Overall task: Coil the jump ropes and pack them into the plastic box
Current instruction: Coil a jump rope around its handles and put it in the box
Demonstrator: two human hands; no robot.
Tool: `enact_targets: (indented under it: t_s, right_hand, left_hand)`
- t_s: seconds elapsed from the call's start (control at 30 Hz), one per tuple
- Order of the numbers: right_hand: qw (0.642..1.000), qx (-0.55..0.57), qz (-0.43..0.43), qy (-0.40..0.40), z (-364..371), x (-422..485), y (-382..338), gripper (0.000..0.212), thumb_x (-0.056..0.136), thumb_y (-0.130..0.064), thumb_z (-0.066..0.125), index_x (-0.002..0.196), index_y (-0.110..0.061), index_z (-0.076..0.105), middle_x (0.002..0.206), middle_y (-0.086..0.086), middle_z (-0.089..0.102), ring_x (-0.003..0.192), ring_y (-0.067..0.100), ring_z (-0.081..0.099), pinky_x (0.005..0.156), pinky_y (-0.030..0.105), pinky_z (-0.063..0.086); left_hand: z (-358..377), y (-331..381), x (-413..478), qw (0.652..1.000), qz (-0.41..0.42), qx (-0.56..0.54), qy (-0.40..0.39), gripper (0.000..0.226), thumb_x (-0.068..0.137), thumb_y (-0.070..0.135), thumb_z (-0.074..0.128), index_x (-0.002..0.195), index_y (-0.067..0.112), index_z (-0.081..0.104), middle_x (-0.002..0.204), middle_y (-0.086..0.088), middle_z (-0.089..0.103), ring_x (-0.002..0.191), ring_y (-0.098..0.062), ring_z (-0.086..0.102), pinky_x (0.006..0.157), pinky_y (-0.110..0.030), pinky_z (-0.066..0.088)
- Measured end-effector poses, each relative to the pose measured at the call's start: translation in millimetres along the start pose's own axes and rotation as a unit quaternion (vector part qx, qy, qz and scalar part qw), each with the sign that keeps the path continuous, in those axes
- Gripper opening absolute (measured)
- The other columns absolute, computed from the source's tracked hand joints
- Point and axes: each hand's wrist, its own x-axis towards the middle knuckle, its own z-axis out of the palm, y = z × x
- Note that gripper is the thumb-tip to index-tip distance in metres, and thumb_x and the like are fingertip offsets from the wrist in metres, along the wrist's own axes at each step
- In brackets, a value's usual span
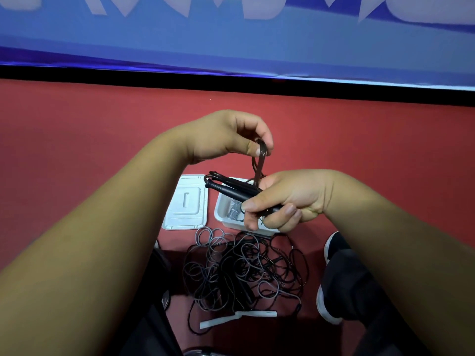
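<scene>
Stiff handles (231,192) are gripped by the right hand (290,201), the seemingly springy cord (260,160) pinched by the left hand (226,137).

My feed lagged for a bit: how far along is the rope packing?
Done: the pale plastic box sits open, its flat lid beside it, with what looks like one grey coiled rope inside. In hand: the right hand grips black rope handles while the left hand pinches the looped cord. Left: the tangled pile of black and grey ropes.
</scene>
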Motion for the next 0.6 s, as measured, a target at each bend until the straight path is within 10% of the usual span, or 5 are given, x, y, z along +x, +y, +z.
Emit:
enact_targets:
  t_s: [0.33,0.6]
  right_hand:
    - [0.973,0.100,0.017,0.209,-30.6,19.4,7.0,0.016,0.107,-0.020,0.060,0.097,-0.009,0.053,0.079,0.006,0.064,0.043,0.001,0.025,0.040,0.014,0.017]
    - [0.935,0.156,-0.072,0.311,-48.3,18.5,8.0,0.018,0.106,-0.018,0.063,0.123,-0.017,0.057,0.071,0.001,0.062,0.046,0.004,0.029,0.039,0.017,0.022]
  left_hand:
    - [-6.3,14.6,-8.4,0.997,0.002,0.073,0.022,0.045,0.087,-0.016,0.061,0.115,0.015,0.076,0.094,-0.001,0.065,0.085,-0.013,0.059,0.083,-0.026,0.047]
    - [-16.5,5.3,-11.5,0.930,-0.074,0.353,0.072,0.034,0.080,0.007,0.084,0.107,0.027,0.077,0.086,0.013,0.076,0.080,-0.003,0.072,0.073,-0.017,0.051]
